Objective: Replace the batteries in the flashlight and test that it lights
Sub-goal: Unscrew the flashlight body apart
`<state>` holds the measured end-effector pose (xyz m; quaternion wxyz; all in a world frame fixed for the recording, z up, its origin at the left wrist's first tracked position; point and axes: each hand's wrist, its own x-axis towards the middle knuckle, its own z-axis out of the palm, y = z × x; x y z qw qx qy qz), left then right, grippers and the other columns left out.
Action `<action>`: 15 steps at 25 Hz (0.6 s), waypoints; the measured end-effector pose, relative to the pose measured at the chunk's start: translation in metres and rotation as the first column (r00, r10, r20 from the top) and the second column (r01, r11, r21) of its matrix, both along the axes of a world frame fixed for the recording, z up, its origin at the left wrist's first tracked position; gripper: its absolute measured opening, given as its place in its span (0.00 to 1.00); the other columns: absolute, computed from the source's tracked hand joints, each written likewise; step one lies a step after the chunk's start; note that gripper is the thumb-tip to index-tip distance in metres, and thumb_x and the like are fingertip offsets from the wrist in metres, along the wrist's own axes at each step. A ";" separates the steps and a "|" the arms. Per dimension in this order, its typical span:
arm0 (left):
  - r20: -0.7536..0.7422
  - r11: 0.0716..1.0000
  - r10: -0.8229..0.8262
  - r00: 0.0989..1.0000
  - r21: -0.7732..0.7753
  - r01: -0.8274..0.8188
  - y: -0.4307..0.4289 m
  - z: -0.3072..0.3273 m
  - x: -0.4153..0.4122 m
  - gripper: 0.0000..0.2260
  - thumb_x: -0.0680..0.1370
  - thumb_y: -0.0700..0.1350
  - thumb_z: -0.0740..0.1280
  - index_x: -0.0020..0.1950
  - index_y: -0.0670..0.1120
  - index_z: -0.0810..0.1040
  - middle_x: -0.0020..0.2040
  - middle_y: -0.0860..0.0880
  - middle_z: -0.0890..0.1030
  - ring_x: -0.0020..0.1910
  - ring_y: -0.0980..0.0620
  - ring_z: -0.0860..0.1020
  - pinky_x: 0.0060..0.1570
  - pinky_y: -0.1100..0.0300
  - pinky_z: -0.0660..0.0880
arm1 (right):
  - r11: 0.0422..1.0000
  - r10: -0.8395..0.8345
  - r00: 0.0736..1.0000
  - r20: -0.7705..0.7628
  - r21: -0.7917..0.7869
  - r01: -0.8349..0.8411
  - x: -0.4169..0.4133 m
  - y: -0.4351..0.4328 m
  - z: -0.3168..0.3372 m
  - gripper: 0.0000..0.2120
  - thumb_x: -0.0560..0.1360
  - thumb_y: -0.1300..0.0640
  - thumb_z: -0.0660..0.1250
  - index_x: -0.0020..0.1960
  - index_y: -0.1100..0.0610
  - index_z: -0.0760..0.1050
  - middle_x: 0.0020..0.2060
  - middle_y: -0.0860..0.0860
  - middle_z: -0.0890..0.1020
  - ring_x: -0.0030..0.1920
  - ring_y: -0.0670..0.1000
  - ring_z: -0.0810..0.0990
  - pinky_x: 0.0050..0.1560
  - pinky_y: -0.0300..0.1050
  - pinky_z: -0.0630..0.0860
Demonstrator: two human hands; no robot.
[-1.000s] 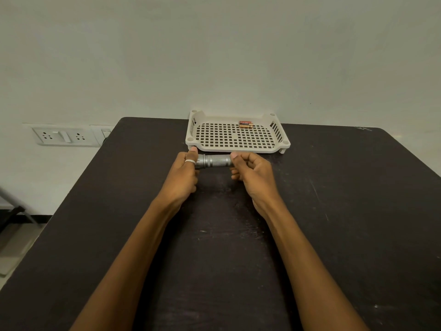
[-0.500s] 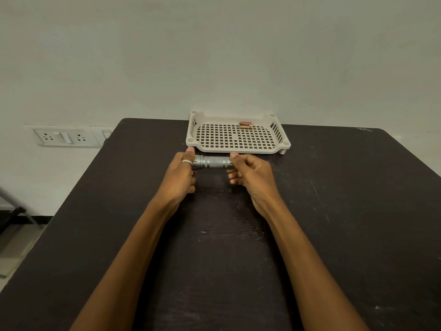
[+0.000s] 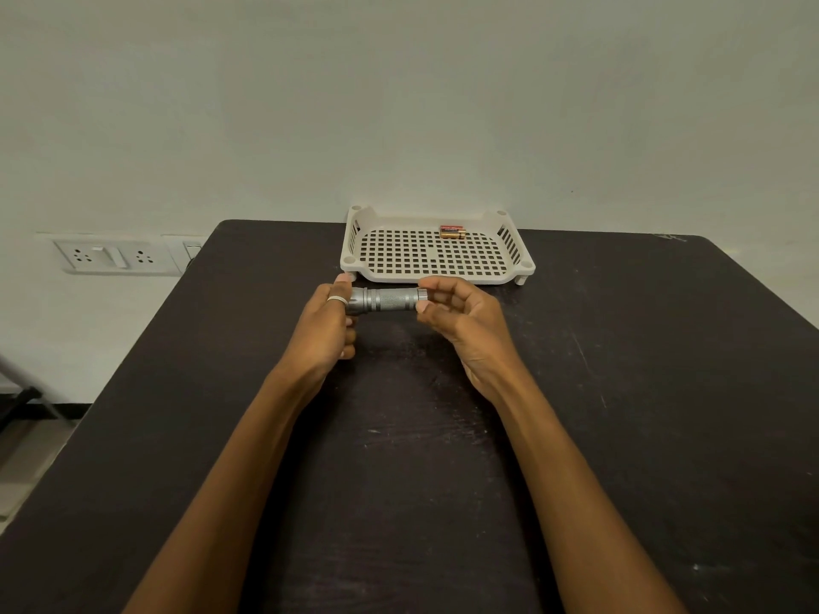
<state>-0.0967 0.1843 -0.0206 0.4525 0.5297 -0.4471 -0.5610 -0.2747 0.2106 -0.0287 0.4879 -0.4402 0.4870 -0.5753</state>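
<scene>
Both hands, left (image 3: 325, 327) and right (image 3: 465, 319), grip the flashlight (image 3: 385, 300); batteries (image 3: 452, 232) lie at 12 o'clock in the tray (image 3: 436, 277).

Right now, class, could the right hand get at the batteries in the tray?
Likely yes, once freed: the right hand pinches the flashlight, but the batteries lie uncovered in the open tray beyond.

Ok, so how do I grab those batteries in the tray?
Pinch the batteries by their two ends, coming straight down from above. They lie flat, side by side, long way running left to right, close to the back wall of the tray. That leaves little room behind them, but the top is open.
</scene>
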 end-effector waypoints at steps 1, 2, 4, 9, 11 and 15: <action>-0.001 1.000 0.000 1.000 -0.003 0.000 0.000 -0.001 0.000 0.10 0.84 0.54 0.56 0.48 0.52 0.71 0.35 0.51 0.65 0.26 0.58 0.61 0.23 0.63 0.60 | 1.000 0.002 1.000 0.028 0.019 -0.003 0.000 0.000 0.000 0.08 0.76 0.63 0.73 0.54 0.56 0.82 0.49 0.52 0.85 0.50 0.49 0.84 0.52 0.43 0.82; -0.002 1.000 0.000 1.000 -0.007 0.000 -0.001 -0.001 0.000 0.10 0.84 0.54 0.56 0.47 0.52 0.71 0.35 0.51 0.65 0.26 0.58 0.61 0.23 0.63 0.60 | 0.999 0.000 0.999 0.039 0.042 -0.001 0.001 0.000 0.000 0.06 0.78 0.59 0.72 0.54 0.57 0.82 0.46 0.53 0.85 0.47 0.49 0.84 0.50 0.43 0.82; -0.002 1.000 -0.005 1.000 -0.015 0.005 -0.001 -0.002 0.001 0.10 0.84 0.54 0.56 0.48 0.52 0.71 0.35 0.51 0.65 0.25 0.59 0.61 0.23 0.63 0.60 | 0.997 -0.031 0.999 -0.012 0.077 0.031 0.004 -0.001 -0.001 0.10 0.79 0.53 0.71 0.52 0.60 0.82 0.42 0.55 0.84 0.41 0.49 0.83 0.44 0.42 0.82; 0.007 0.999 -0.022 1.000 -0.025 0.022 0.000 -0.003 0.001 0.11 0.84 0.54 0.56 0.47 0.51 0.71 0.35 0.52 0.64 0.26 0.58 0.61 0.24 0.62 0.60 | 0.995 -0.039 0.998 -0.052 0.088 0.043 0.004 -0.001 -0.001 0.09 0.79 0.53 0.70 0.48 0.60 0.82 0.39 0.55 0.83 0.38 0.49 0.81 0.40 0.42 0.80; 0.012 0.999 -0.024 1.000 -0.025 0.024 0.000 -0.003 0.001 0.10 0.84 0.54 0.56 0.47 0.52 0.71 0.35 0.52 0.64 0.26 0.58 0.61 0.24 0.62 0.60 | 0.997 -0.014 1.000 -0.012 0.077 0.015 0.001 0.000 0.001 0.03 0.79 0.59 0.71 0.50 0.58 0.82 0.43 0.54 0.84 0.43 0.50 0.82 0.45 0.43 0.82; 0.009 0.999 -0.024 1.000 -0.022 0.024 -0.001 -0.004 0.003 0.09 0.84 0.53 0.56 0.48 0.53 0.72 0.36 0.51 0.65 0.27 0.58 0.61 0.23 0.63 0.60 | 0.999 0.017 1.000 0.013 0.029 -0.018 -0.003 0.001 0.000 0.12 0.76 0.69 0.70 0.55 0.56 0.82 0.51 0.54 0.84 0.51 0.50 0.83 0.52 0.46 0.83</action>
